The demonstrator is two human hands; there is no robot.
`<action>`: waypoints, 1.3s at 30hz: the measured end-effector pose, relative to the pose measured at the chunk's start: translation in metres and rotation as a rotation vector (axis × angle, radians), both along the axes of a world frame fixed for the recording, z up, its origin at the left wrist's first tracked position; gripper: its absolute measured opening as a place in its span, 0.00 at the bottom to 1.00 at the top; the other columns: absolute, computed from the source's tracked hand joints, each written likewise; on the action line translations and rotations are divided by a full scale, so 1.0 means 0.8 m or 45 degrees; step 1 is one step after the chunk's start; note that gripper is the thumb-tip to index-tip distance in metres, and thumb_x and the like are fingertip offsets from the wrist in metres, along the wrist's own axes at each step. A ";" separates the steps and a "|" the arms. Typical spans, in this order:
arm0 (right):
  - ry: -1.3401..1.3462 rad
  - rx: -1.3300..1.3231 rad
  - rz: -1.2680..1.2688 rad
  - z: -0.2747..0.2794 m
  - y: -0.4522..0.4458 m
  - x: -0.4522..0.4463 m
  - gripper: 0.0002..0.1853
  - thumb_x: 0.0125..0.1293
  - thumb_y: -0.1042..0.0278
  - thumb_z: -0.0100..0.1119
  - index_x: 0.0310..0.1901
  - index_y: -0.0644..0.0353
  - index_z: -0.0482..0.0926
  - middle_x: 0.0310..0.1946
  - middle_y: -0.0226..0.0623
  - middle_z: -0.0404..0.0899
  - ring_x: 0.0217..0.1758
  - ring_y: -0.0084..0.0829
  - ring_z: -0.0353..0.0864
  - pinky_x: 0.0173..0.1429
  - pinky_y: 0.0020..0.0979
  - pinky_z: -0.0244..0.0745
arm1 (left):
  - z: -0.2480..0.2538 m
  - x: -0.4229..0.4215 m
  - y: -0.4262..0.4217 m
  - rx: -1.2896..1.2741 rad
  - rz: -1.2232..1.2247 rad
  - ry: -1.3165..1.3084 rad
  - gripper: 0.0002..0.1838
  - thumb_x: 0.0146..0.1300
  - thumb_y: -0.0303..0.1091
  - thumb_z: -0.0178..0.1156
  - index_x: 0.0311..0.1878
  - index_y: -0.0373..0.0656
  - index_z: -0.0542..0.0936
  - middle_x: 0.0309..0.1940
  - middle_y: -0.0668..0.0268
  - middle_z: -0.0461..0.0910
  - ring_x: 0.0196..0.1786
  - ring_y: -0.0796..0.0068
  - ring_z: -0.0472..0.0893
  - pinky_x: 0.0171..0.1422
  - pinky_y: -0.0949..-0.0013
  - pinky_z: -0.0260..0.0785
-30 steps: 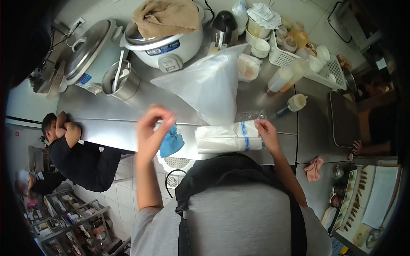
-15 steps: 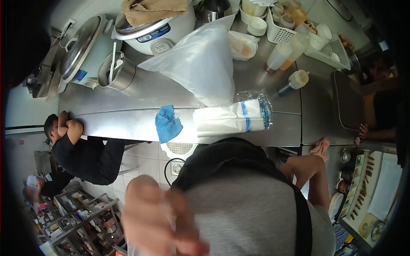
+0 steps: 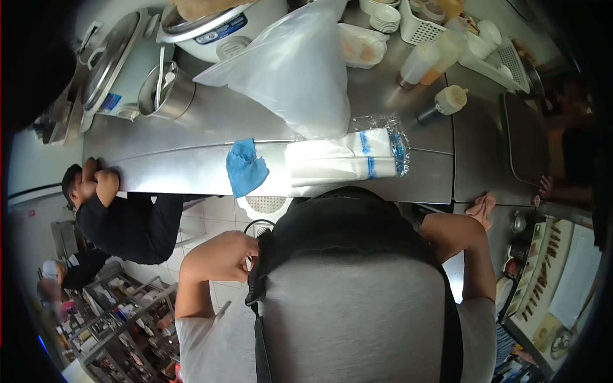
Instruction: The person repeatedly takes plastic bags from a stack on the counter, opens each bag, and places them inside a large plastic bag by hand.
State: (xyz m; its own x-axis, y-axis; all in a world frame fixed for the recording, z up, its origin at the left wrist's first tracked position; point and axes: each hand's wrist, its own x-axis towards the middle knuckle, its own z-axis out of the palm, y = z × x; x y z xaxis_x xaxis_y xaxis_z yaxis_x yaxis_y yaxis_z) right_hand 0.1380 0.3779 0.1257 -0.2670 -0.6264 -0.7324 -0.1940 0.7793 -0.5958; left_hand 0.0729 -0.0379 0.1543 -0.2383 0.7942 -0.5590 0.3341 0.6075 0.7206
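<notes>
At the left edge of the black apron [image 3: 332,223] on my body, my left hand [image 3: 227,255] has its fingers curled against the cloth, closed on the edge. My right hand [image 3: 437,231] is at the apron's other side, its fingers hidden behind the dark cloth. In front of me on the steel counter [image 3: 396,188] lies a pack of white plastic bags [image 3: 341,158] with blue print, partly in a clear wrapper. A blue cloth [image 3: 246,169] lies to its left. Behind the pack stands a puffed-out translucent plastic bag [image 3: 294,76].
A rice cooker [image 3: 220,38], another large cooker [image 3: 115,64] and a metal pot [image 3: 167,92] with utensils stand back left. Squeeze bottles [image 3: 418,64] and baskets [image 3: 498,60] sit back right. A person in black [image 3: 128,223] leans at the counter's left; another person's hand [image 3: 546,187] is right.
My left hand, blurred and close to the camera before, has moved forward to the apron's left edge. The view has tipped slightly, so the counter things sit higher.
</notes>
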 end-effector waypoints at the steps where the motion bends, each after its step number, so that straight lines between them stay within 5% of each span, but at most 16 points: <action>1: 0.087 -0.068 0.003 0.004 0.000 -0.004 0.13 0.40 0.65 0.67 0.25 0.65 0.79 0.20 0.40 0.79 0.23 0.32 0.81 0.27 0.30 0.72 | -0.006 0.008 0.001 -0.065 -0.041 0.172 0.08 0.45 0.29 0.62 0.29 0.35 0.78 0.26 0.56 0.77 0.32 0.57 0.80 0.37 0.62 0.74; 3: 0.265 -0.216 0.007 0.008 0.001 -0.013 0.12 0.43 0.66 0.67 0.28 0.65 0.81 0.22 0.41 0.80 0.25 0.31 0.81 0.31 0.27 0.73 | -0.003 0.017 0.012 -0.231 -0.014 0.436 0.06 0.41 0.29 0.61 0.25 0.38 0.80 0.24 0.58 0.78 0.35 0.55 0.80 0.41 0.61 0.72; 6: -0.092 -0.560 -0.596 -0.026 0.004 -0.041 0.10 0.49 0.71 0.63 0.34 0.64 0.82 0.27 0.39 0.82 0.30 0.30 0.82 0.36 0.27 0.75 | -0.042 0.005 0.018 -0.151 -0.019 0.297 0.06 0.50 0.32 0.58 0.27 0.39 0.79 0.25 0.57 0.79 0.32 0.55 0.80 0.37 0.60 0.70; 9: 0.224 -0.422 -0.933 -0.098 0.000 -0.061 0.10 0.56 0.71 0.60 0.40 0.62 0.82 0.31 0.37 0.83 0.32 0.27 0.82 0.40 0.27 0.75 | -0.036 -0.048 0.036 -0.282 0.186 -0.160 0.06 0.48 0.32 0.61 0.29 0.42 0.82 0.25 0.60 0.82 0.33 0.64 0.82 0.38 0.64 0.71; 11: 0.690 -0.319 -0.892 -0.110 -0.022 -0.079 0.11 0.58 0.68 0.60 0.42 0.61 0.82 0.32 0.37 0.83 0.33 0.26 0.82 0.41 0.27 0.75 | -0.109 -0.076 0.002 -0.421 0.725 0.573 0.16 0.42 0.38 0.70 0.38 0.46 0.84 0.28 0.62 0.84 0.34 0.66 0.83 0.39 0.65 0.73; 13: 0.567 -0.533 -1.004 -0.112 -0.049 -0.089 0.12 0.59 0.67 0.60 0.43 0.60 0.82 0.32 0.38 0.83 0.33 0.29 0.81 0.42 0.28 0.75 | -0.187 -0.088 -0.028 -0.699 0.768 1.395 0.22 0.42 0.40 0.71 0.44 0.49 0.82 0.34 0.62 0.80 0.38 0.63 0.82 0.42 0.64 0.75; 14: 0.500 -0.636 -1.058 -0.111 -0.062 -0.092 0.12 0.60 0.67 0.60 0.44 0.59 0.82 0.32 0.39 0.83 0.33 0.30 0.81 0.43 0.28 0.74 | -0.229 -0.091 -0.045 -0.812 0.698 1.350 0.19 0.42 0.39 0.71 0.41 0.47 0.82 0.35 0.60 0.79 0.37 0.61 0.81 0.42 0.63 0.75; 19: 0.556 -0.659 -0.993 -0.090 -0.118 -0.090 0.22 0.61 0.64 0.60 0.58 0.55 0.75 0.42 0.43 0.81 0.40 0.33 0.78 0.47 0.30 0.72 | -0.149 -0.072 0.003 -0.159 0.895 0.818 0.11 0.48 0.34 0.68 0.36 0.45 0.84 0.31 0.63 0.79 0.33 0.65 0.80 0.37 0.65 0.72; 22: 1.111 -1.020 -0.720 -0.127 -0.144 -0.089 0.27 0.61 0.64 0.61 0.63 0.53 0.70 0.44 0.44 0.79 0.43 0.33 0.76 0.47 0.31 0.71 | -0.102 -0.056 0.080 0.316 0.755 0.741 0.11 0.54 0.38 0.65 0.35 0.40 0.82 0.29 0.60 0.77 0.30 0.61 0.77 0.36 0.62 0.68; 23: 0.648 -0.857 -0.925 -0.101 -0.146 -0.087 0.23 0.60 0.68 0.61 0.59 0.55 0.74 0.40 0.42 0.80 0.39 0.32 0.77 0.45 0.30 0.72 | -0.101 -0.054 0.099 0.338 0.622 0.846 0.12 0.55 0.39 0.65 0.32 0.38 0.81 0.29 0.59 0.77 0.29 0.59 0.76 0.35 0.60 0.67; 24: 0.650 -0.882 -1.026 -0.106 -0.143 -0.088 0.22 0.60 0.69 0.61 0.57 0.56 0.76 0.39 0.41 0.81 0.38 0.32 0.78 0.44 0.29 0.72 | -0.097 -0.052 0.115 0.312 0.613 0.985 0.15 0.55 0.41 0.65 0.29 0.37 0.79 0.26 0.59 0.75 0.27 0.60 0.74 0.34 0.61 0.65; 30: 0.389 -1.121 -1.480 -0.115 -0.152 -0.090 0.08 0.54 0.73 0.66 0.36 0.62 0.82 0.29 0.39 0.83 0.33 0.25 0.82 0.34 0.26 0.72 | -0.110 -0.063 0.094 0.676 1.112 0.476 0.12 0.46 0.30 0.74 0.20 0.38 0.78 0.16 0.71 0.73 0.20 0.85 0.66 0.24 0.76 0.58; 32: 0.424 -0.911 -1.391 -0.116 -0.153 -0.095 0.10 0.50 0.68 0.72 0.33 0.60 0.81 0.26 0.35 0.82 0.29 0.23 0.80 0.32 0.24 0.71 | -0.116 -0.072 0.065 0.626 1.310 0.194 0.11 0.46 0.29 0.74 0.20 0.39 0.79 0.16 0.72 0.74 0.19 0.84 0.66 0.25 0.76 0.58; 34: 0.673 -0.794 -1.207 -0.124 -0.144 -0.105 0.13 0.49 0.66 0.73 0.35 0.58 0.82 0.25 0.32 0.82 0.31 0.23 0.78 0.33 0.25 0.72 | -0.125 -0.087 0.035 0.287 1.225 0.365 0.10 0.47 0.31 0.73 0.21 0.40 0.80 0.14 0.70 0.74 0.17 0.82 0.66 0.26 0.76 0.60; 36: 1.087 -0.680 -1.125 -0.151 -0.122 -0.110 0.17 0.48 0.66 0.70 0.42 0.54 0.82 0.30 0.30 0.81 0.43 0.35 0.74 0.49 0.35 0.71 | -0.149 -0.101 0.004 -0.320 1.026 0.781 0.09 0.49 0.32 0.70 0.31 0.38 0.82 0.24 0.61 0.78 0.29 0.75 0.76 0.34 0.71 0.68; 39: 1.494 -0.334 -1.139 -0.182 -0.081 -0.106 0.16 0.50 0.67 0.68 0.43 0.54 0.82 0.41 0.32 0.79 0.47 0.40 0.71 0.54 0.38 0.69 | -0.217 -0.094 -0.022 -0.796 0.877 1.360 0.16 0.50 0.34 0.67 0.45 0.45 0.83 0.40 0.56 0.76 0.48 0.59 0.75 0.48 0.60 0.70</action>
State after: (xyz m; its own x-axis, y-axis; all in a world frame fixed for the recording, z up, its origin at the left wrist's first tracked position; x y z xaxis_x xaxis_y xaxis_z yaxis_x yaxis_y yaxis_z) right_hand 0.0531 0.3130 -0.0203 -0.9630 -0.0188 0.2687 -0.1777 0.7940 -0.5814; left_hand -0.0025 -0.0555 -0.0194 -0.9963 0.0395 -0.0769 0.0494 0.9902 -0.1310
